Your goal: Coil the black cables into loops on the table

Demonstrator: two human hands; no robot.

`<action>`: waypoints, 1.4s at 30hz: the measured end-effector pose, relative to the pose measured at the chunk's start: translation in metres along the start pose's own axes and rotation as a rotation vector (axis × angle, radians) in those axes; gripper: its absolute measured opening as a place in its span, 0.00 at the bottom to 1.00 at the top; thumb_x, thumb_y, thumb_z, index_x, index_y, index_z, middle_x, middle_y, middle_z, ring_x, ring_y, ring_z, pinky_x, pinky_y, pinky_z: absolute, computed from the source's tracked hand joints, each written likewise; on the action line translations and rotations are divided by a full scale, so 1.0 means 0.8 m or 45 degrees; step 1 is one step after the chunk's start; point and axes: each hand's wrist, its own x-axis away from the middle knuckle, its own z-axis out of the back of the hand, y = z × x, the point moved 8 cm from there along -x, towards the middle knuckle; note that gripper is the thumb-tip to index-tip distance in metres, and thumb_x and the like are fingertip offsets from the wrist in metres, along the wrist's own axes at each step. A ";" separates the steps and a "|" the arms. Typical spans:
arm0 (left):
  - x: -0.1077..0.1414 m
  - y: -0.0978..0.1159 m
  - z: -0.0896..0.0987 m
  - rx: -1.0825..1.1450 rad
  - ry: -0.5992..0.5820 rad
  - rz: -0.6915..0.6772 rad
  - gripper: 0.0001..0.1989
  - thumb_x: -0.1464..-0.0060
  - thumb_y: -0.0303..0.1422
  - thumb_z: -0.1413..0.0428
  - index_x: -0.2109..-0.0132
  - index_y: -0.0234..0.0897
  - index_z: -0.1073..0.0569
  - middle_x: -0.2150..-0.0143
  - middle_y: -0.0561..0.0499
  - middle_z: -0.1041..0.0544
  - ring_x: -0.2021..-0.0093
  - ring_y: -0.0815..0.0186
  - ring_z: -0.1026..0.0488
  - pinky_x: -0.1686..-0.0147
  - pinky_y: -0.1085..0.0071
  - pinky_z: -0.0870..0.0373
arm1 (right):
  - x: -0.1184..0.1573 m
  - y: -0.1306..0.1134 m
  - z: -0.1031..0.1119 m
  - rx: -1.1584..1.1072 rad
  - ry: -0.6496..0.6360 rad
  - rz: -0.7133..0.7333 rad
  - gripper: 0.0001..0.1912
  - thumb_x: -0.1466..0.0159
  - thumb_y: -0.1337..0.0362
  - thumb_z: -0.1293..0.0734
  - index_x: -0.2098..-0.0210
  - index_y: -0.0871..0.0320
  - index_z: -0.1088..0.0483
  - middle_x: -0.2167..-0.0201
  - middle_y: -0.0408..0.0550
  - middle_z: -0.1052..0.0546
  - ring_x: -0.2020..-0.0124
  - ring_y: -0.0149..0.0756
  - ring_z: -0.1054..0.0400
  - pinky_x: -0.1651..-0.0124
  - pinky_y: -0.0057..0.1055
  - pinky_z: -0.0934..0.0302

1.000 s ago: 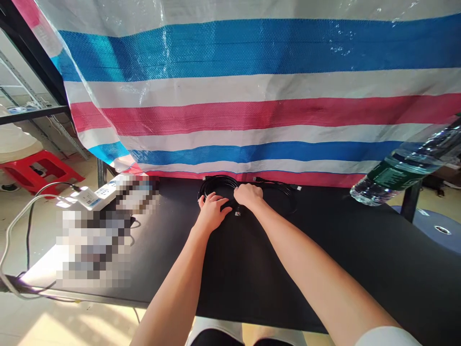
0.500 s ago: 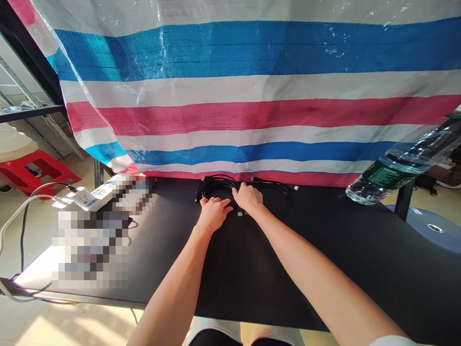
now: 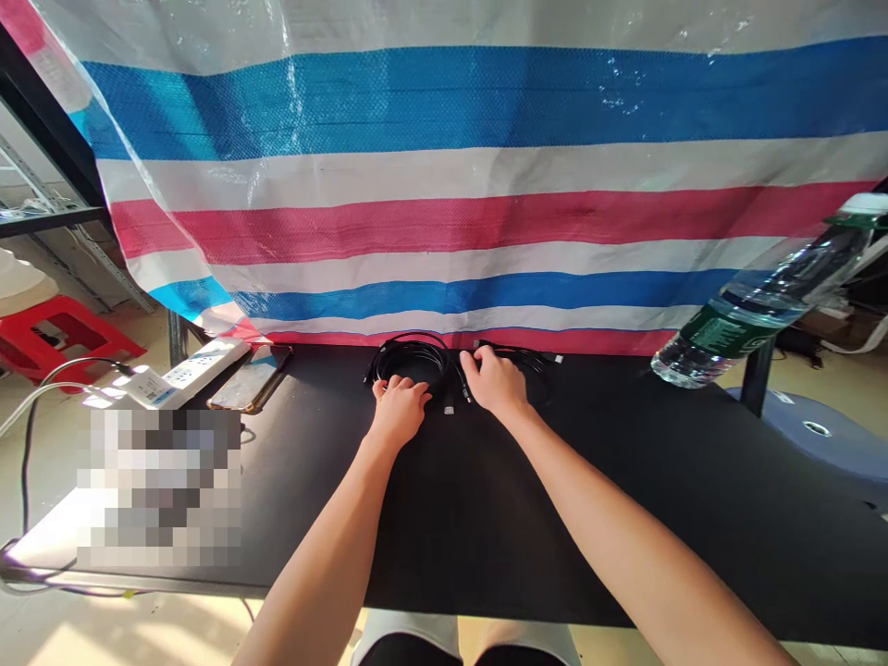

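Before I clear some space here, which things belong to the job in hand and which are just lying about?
Job in hand, it seems:
coiled black cable, at the left hand
black cable bundle, beside the right hand, probably

Lying about:
phone
white power strip
water bottle
red stool

Partly hidden under the left hand (image 3: 400,407): the near side of the coil (image 3: 413,344), with any grip impossible to tell. Partly covered by the right hand (image 3: 496,381): the loose cables (image 3: 533,353), too thin and dark to trace strand by strand. Masked by a pixel patch (image 3: 159,486): some of the table (image 3: 486,546) and whatever lies there. Too small to read: print on the bottle (image 3: 759,301). Cut off at the right edge: bottle cap (image 3: 862,205), sheet (image 3: 450,102) and table. Cropped at left: the stool (image 3: 93,328). Cropped at bottom: both forearms (image 3: 326,555).
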 end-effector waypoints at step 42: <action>0.028 0.007 0.034 0.480 0.466 -0.054 0.21 0.45 0.40 0.47 0.46 0.41 0.28 0.44 0.41 0.28 0.41 0.52 0.34 0.42 0.51 0.42 | 0.030 0.186 0.062 -2.245 0.131 0.134 0.12 0.58 0.64 0.26 0.75 0.53 0.31 0.82 0.36 0.41 0.82 0.25 0.51 0.84 0.23 0.56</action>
